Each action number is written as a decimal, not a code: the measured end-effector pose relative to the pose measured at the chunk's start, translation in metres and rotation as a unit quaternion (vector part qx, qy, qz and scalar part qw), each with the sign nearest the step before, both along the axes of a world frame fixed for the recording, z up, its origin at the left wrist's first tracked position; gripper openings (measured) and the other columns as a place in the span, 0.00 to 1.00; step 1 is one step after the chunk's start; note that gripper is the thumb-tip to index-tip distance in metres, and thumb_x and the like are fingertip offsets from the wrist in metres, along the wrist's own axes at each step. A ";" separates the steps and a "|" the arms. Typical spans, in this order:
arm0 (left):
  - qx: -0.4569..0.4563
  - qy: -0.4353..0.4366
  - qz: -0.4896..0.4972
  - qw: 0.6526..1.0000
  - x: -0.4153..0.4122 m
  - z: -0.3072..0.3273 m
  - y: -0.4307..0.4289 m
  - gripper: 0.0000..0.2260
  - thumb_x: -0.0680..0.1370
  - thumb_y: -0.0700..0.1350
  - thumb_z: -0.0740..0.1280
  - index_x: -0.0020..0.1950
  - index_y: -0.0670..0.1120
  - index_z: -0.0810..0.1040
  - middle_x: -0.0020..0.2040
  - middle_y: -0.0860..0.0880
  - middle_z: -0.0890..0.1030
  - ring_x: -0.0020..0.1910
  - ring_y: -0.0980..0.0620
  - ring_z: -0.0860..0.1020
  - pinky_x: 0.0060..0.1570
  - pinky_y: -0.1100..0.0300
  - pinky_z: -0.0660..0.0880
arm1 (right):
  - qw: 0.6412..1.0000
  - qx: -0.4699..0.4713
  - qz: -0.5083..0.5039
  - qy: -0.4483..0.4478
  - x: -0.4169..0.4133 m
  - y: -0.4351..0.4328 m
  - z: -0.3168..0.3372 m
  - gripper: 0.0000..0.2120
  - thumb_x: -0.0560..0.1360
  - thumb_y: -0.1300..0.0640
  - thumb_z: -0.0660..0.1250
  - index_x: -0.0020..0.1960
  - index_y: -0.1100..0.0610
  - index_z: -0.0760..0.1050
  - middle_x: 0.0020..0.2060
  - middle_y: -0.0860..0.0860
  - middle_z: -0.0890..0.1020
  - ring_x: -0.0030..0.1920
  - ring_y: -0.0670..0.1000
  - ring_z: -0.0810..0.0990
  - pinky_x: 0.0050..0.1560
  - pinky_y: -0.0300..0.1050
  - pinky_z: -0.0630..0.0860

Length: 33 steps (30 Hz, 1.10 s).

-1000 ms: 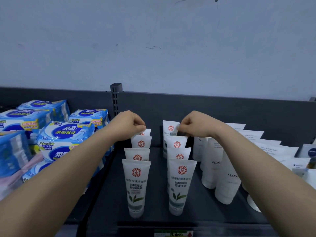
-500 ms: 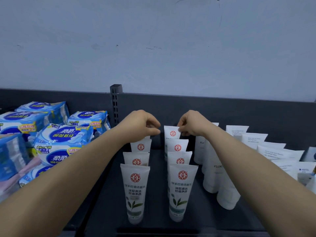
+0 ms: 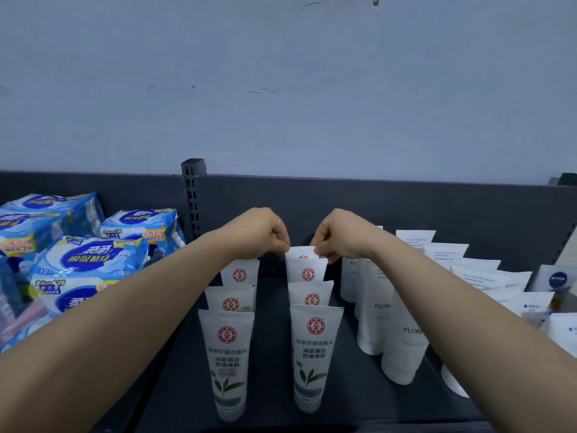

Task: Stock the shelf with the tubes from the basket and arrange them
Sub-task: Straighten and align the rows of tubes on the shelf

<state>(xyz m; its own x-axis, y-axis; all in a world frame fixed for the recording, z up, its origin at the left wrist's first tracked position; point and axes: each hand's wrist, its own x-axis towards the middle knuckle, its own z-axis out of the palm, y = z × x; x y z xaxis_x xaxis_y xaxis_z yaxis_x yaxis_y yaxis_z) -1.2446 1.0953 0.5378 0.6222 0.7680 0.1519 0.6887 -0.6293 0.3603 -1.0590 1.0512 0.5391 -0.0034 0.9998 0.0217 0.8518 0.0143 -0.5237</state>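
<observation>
Arranging is in hand: the rear cleanser tube is pinched by left hand and right hand. Squaring it with its row is needed next.

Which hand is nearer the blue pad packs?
Left. The left hand is to the right of the blue pad packs; the right hand is farther right, pinching the top of the rear tube.

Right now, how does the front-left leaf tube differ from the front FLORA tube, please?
The leaf tube bears a red seal and green leaf; the FLORA tube only grey lettering. The leaf tube shows whole; the right forearm covers part of the FLORA tube. Both white, cap-down.
</observation>
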 end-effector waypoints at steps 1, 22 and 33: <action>0.001 -0.003 0.000 1.000 -0.002 0.000 -0.001 0.05 0.75 0.47 0.69 0.48 0.49 0.84 0.39 0.60 0.80 0.41 0.59 0.79 0.39 0.67 0.72 | 1.000 -0.004 0.001 0.004 0.000 -0.001 0.001 0.03 0.73 0.64 0.70 0.43 0.61 0.83 0.40 0.56 0.86 0.40 0.53 0.85 0.48 0.48 0.83; 0.060 -0.152 0.094 0.982 -0.090 -0.013 -0.094 0.06 0.73 0.55 0.70 0.44 0.55 0.82 0.41 0.59 0.82 0.40 0.62 0.79 0.45 0.60 0.76 | 0.993 0.104 0.030 -0.053 -0.005 -0.100 0.007 0.07 0.74 0.47 0.67 0.45 0.49 0.82 0.42 0.43 0.83 0.44 0.44 0.80 0.46 0.43 0.78; 0.161 -0.211 0.084 0.960 -0.058 -0.018 -0.141 0.06 0.73 0.52 0.70 0.50 0.55 0.81 0.45 0.63 0.78 0.47 0.64 0.75 0.51 0.65 0.70 | 0.966 0.242 -0.058 -0.071 0.031 -0.159 -0.005 0.09 0.77 0.52 0.65 0.54 0.51 0.80 0.51 0.44 0.81 0.52 0.45 0.76 0.53 0.43 0.72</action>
<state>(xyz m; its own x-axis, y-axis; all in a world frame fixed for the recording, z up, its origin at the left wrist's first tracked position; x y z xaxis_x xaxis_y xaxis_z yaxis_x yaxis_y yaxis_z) -1.3025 0.9548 0.5203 0.3243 0.7233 0.6097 0.6248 -0.6477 0.4360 -1.0284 0.8920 0.5342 0.0709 0.8667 0.4937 0.9249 0.1282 -0.3579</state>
